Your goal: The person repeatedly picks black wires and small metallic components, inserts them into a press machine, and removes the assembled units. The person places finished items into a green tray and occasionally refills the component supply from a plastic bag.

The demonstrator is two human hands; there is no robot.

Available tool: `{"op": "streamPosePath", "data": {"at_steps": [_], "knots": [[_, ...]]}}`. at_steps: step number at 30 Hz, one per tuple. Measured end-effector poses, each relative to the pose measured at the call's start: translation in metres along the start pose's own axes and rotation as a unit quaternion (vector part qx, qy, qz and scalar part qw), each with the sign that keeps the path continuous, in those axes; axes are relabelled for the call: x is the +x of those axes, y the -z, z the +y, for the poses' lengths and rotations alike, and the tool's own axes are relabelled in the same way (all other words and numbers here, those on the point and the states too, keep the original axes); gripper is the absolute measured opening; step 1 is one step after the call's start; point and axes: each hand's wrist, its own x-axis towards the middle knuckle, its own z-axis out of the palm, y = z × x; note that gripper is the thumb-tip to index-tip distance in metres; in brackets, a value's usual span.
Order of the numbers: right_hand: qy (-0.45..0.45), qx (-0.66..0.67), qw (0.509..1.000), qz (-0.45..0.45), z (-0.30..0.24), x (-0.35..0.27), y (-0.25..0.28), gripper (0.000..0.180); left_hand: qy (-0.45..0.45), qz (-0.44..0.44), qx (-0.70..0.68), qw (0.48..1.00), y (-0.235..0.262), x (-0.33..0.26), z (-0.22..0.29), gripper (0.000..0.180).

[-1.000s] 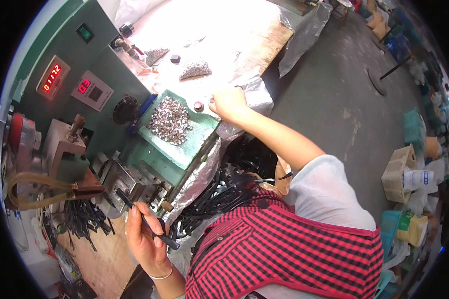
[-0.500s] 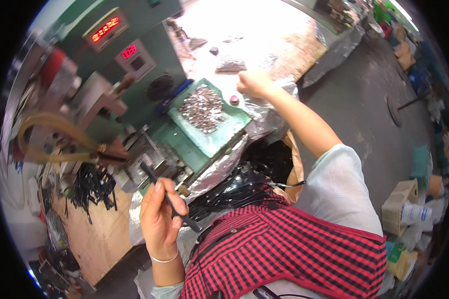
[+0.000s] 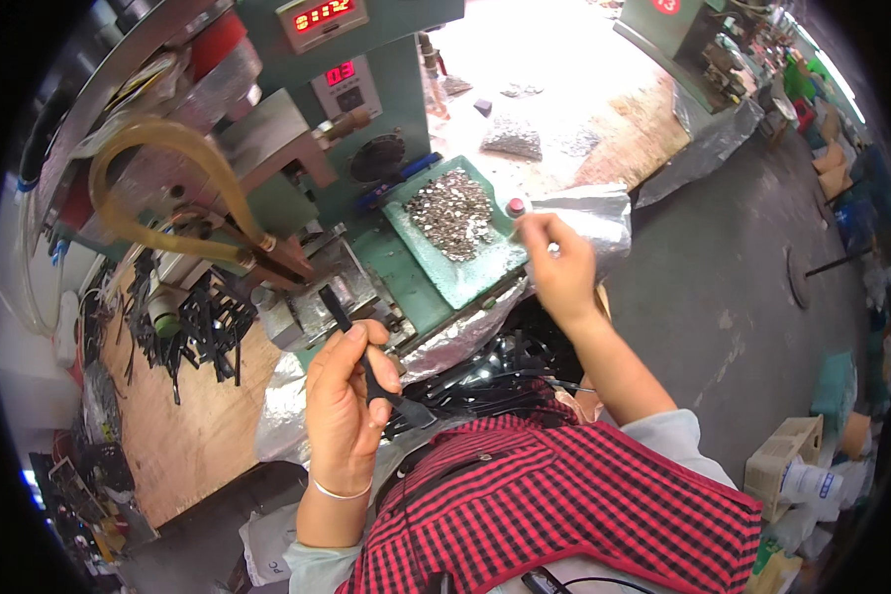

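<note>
My left hand [image 3: 345, 396] pinches a flat black strip [image 3: 371, 381] between thumb and fingers. The strip's upper end points at the metal fixture [image 3: 342, 297] of a green machine, and its wider lower end hangs over my apron. My right hand [image 3: 564, 272] is closed, its thumb and forefinger together beside a red button [image 3: 516, 207]; what they hold, if anything, is too small to make out. Just left of that hand, a green tray [image 3: 475, 282] carries a heap of small shiny metal pieces [image 3: 450, 213].
The machine's press head [image 3: 277, 262] and a curved yellowish tube [image 3: 104, 163] stand at the left. A pile of black strips [image 3: 213, 317] lies on the wooden board [image 3: 193, 445]. More black strips [image 3: 465, 366] lie in front of me. A bag of metal pieces [image 3: 512, 137] rests behind the tray.
My right hand has come back toward me from beyond the red button to beside the tray. My left hand still holds the strip near the fixture. The view has shifted.
</note>
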Motion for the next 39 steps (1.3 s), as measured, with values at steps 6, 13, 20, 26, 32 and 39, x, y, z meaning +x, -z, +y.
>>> {"op": "streamPosePath", "data": {"at_steps": [6,13,20,26,32,39], "knots": [[0.023,0.001,0.999,-0.041,-0.003,0.015,-0.034,0.015,0.011,-0.055,0.013,0.998,0.004,0.004,0.001,0.029],[0.014,0.075,0.997,0.021,0.031,0.041,-0.033,0.017,0.006,-0.033,0.008,0.999,0.009,0.005,-0.003,0.031],[-0.015,-0.21,0.975,-0.072,0.086,0.131,-0.005,0.016,0.002,-0.006,-0.013,1.0,0.001,0.002,0.0,0.028],[0.013,-0.359,0.923,-0.139,0.119,0.148,-0.036,0.016,0.001,-0.153,0.031,0.988,0.068,-0.008,-0.019,0.034],[-0.032,-0.408,0.897,-0.165,0.123,0.161,-0.047,0.02,-0.044,0.022,0.151,0.987,0.142,-0.024,-0.018,0.032],[-0.046,0.015,0.995,-0.084,0.086,0.139,-0.002,0.022,-0.278,0.268,0.34,0.857,0.179,0.007,0.054,0.021]]}}
